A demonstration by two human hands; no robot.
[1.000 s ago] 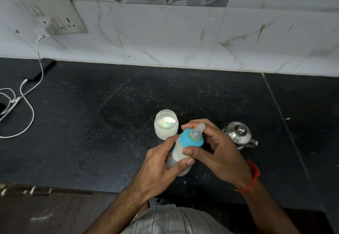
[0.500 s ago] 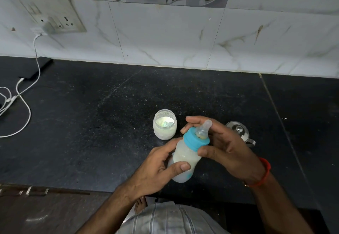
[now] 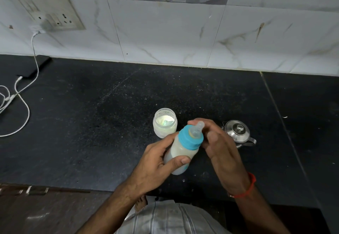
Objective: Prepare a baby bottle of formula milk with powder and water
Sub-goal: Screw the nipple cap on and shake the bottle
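A baby bottle point(image 3: 180, 151) full of white milk, with a blue collar and a clear teat, is tilted in the air above the black counter. My left hand point(image 3: 156, 167) is wrapped around its body. My right hand point(image 3: 218, 145) sits just right of the blue collar with its fingers spread, and the fingertips touch the collar's far side. Behind the bottle stands an open glass jar point(image 3: 165, 122) of white powder. A small steel pot point(image 3: 238, 132) with a lid stands to the right, partly hidden by my right hand.
The black stone counter point(image 3: 91, 123) runs to a white tiled wall. A white charger cable point(image 3: 22, 105) hangs from a wall socket point(image 3: 49, 11) and loops on the counter at the far left, beside a dark phone point(image 3: 34, 66). The counter's front edge is close to my body.
The bottle has been lifted higher and tilted to the right. My right hand has let go of the blue collar and opened beside it.
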